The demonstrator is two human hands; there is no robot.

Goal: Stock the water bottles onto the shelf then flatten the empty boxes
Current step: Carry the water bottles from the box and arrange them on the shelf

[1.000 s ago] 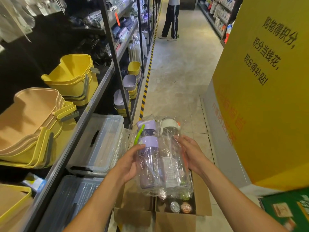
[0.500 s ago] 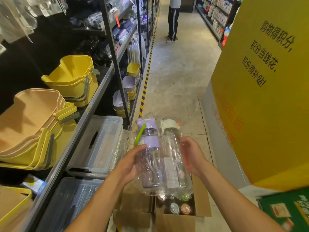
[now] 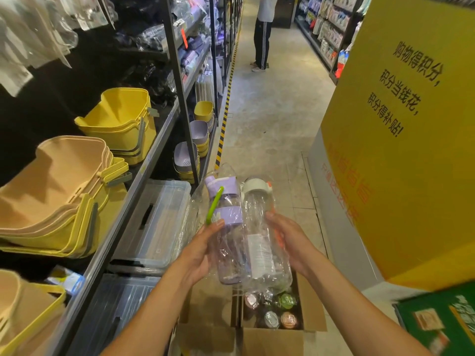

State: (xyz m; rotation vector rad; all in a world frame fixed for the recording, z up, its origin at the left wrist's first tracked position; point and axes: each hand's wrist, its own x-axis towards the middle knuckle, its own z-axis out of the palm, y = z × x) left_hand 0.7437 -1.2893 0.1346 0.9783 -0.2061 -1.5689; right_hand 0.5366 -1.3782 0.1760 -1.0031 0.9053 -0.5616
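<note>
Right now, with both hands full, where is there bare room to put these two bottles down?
Free: the concrete floor ahead, between the striped tape and the yellow pillar; the flat lid of the clear storage bin also seems bare. Crowded: the shelf of yellow baskets, and the open cardboard box below the held bottles.

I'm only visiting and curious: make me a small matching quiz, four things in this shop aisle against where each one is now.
1 purple-capped bottle
2 white-capped bottle
3 cardboard box
4 yellow tubs

A on the left-side shelf
B gripped by the right hand
C open on the floor
D gripped by the left hand

Pairs: 1-D, 2-B, 3-C, 4-A
</note>
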